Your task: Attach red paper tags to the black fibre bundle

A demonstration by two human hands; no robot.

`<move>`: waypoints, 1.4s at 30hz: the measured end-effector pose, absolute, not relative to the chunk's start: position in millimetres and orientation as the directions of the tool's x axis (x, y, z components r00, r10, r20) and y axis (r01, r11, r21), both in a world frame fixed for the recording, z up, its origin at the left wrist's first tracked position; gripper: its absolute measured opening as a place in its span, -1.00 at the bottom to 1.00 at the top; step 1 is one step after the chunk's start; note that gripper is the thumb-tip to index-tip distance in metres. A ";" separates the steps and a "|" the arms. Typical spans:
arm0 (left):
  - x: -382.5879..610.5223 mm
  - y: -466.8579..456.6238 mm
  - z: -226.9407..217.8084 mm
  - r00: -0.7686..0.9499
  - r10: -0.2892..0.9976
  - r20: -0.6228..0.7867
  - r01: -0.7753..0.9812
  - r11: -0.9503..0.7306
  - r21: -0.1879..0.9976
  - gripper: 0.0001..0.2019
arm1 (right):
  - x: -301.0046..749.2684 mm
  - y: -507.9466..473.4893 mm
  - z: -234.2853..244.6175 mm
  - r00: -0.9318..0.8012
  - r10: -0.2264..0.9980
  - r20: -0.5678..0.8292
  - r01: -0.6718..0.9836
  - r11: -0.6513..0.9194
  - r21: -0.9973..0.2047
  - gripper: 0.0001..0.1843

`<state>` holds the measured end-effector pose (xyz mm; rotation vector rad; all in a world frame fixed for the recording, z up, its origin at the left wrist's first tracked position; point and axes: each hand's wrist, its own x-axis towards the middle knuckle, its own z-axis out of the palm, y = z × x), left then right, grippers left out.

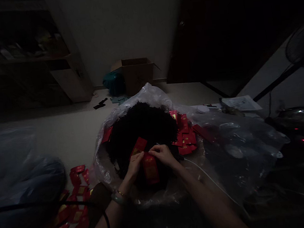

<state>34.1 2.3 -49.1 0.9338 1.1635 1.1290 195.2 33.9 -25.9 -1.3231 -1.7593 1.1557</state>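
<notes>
Both my hands meet over a clear plastic bag (150, 94) filled with a dark loose heap (142, 126). My left hand (134, 165) and my right hand (162, 154) pinch the top of one red packet (150, 170) that hangs down between them. A second red packet (138, 145) lies tilted on the heap just above my left hand. A pale bangle sits on my left wrist. More red packets (184, 136) are piled in the bag to the right of the heap.
Several red packets (72, 209) lie scattered on the floor at lower left. A cardboard box (137, 74) stands by the far wall, a shelf unit (69, 75) to its left. A fan (303, 43) and papers (241, 102) are at right. The room is very dim.
</notes>
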 end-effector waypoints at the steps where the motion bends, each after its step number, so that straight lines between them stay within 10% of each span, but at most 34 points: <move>1: 33.3 3.0 -50.2 0.044 0.977 -0.208 -0.177 0.212 0.961 -0.56 | 196.4 34.6 -26.7 -0.282 0.959 -0.017 0.383 0.097 -0.919 -0.80; 11: 37.7 -2.8 -45.7 -0.232 0.970 0.069 0.188 -0.025 0.982 -0.77 | 198.2 31.7 -36.1 -0.177 0.984 -0.003 0.265 0.045 -0.963 -0.78; 36: 29.9 -1.8 -38.3 -0.141 0.978 0.156 0.164 -0.132 0.978 -0.78 | 194.0 24.5 -26.5 -0.242 0.970 -0.015 0.277 0.055 -0.959 -0.85; 42: 19.9 9.7 -63.8 -0.538 0.843 0.021 0.058 0.012 0.998 -0.70 | 193.4 37.6 -17.2 0.033 0.995 -0.095 -0.003 -0.095 -0.995 -0.69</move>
